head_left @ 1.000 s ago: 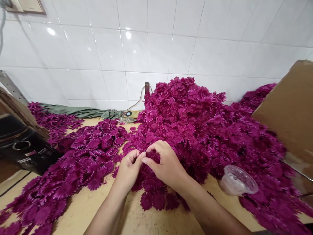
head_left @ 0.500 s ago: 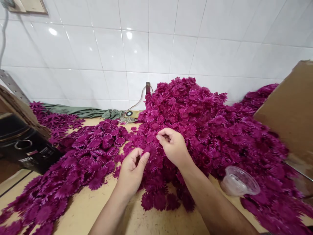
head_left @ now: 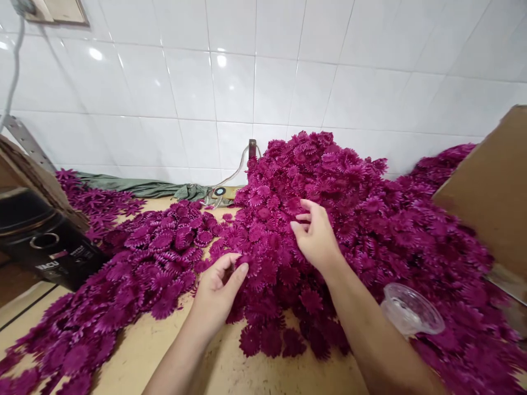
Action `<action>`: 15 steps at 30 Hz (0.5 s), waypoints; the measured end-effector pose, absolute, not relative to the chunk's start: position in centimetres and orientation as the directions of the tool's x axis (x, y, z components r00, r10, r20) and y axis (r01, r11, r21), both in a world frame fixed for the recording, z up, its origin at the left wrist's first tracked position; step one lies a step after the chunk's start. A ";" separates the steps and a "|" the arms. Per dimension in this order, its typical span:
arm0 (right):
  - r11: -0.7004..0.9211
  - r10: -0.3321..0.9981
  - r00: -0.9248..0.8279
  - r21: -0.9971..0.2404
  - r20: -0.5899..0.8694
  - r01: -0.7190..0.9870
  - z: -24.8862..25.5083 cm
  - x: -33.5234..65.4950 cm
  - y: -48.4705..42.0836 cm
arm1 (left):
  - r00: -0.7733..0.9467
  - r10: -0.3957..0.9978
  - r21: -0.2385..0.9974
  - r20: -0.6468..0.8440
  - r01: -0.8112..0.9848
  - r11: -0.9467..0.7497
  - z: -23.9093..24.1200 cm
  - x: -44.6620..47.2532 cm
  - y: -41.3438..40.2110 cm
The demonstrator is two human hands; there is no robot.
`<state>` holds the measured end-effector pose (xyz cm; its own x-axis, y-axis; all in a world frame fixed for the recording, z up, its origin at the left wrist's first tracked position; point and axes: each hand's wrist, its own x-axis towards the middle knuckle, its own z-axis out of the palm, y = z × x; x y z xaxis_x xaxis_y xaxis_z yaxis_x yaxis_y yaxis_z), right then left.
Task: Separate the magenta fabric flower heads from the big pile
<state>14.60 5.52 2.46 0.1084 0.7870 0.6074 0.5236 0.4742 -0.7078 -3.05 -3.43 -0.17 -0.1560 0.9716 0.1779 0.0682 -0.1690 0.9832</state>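
Note:
In the head view, my left hand (head_left: 219, 288) pinches a magenta artificial flower piece (head_left: 250, 267) by its edge, thumb against forefinger. The round, fringed piece partly blends into those behind it. To the right and farther off, my right hand (head_left: 315, 233) hovers at the front face of a tall heap of the same flower pieces (head_left: 325, 170). Its thumb and fingers are apart, and nothing shows between them. A looser bank of flower pieces (head_left: 160, 274) lies to the left of my left hand.
Right of my right forearm, a clear plastic cup (head_left: 411, 310) leans among the pieces. A cardboard sheet (head_left: 489, 192) stands at far right. At left are a black box (head_left: 49, 241) and star-shaped magenta pieces (head_left: 99, 203). Green cloth (head_left: 140, 185) runs along the tiled wall (head_left: 230, 82).
My right hand has moved right and away from my left hand, and its fingers have spread from a pinch. My left hand keeps its pinch, slightly lower. The view has shifted a little.

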 end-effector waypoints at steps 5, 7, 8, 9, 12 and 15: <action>0.620 0.744 -0.208 -0.541 0.635 0.568 2.5 11.7 1.2 | -0.145 0.974 0.984 0.175 0.065 -0.168 -0.4 -2.0 -2.4; 0.606 0.793 -0.317 -0.618 0.521 0.500 2.5 11.0 0.1 | -0.155 0.975 0.987 0.161 0.027 -0.158 -0.7 -1.9 -2.2; 0.567 0.822 -0.358 -0.689 0.442 0.452 2.5 10.8 -0.2 | -0.165 0.975 0.988 0.149 -0.003 -0.152 -0.8 -1.9 -2.1; 0.504 0.849 -0.393 -0.767 0.354 0.397 2.5 10.7 -0.3 | -0.171 0.976 0.989 0.133 -0.038 -0.142 -0.9 -1.8 -2.1; 0.299 0.869 -0.470 -0.920 0.154 0.252 2.5 10.7 0.0 | -0.144 0.987 0.986 0.072 -0.137 -0.092 -1.1 -1.8 -2.1; 0.304 0.878 -0.441 -0.929 0.188 0.210 2.3 10.8 0.5 | -0.108 0.992 0.993 0.059 -0.094 -0.069 -0.9 -1.8 -2.4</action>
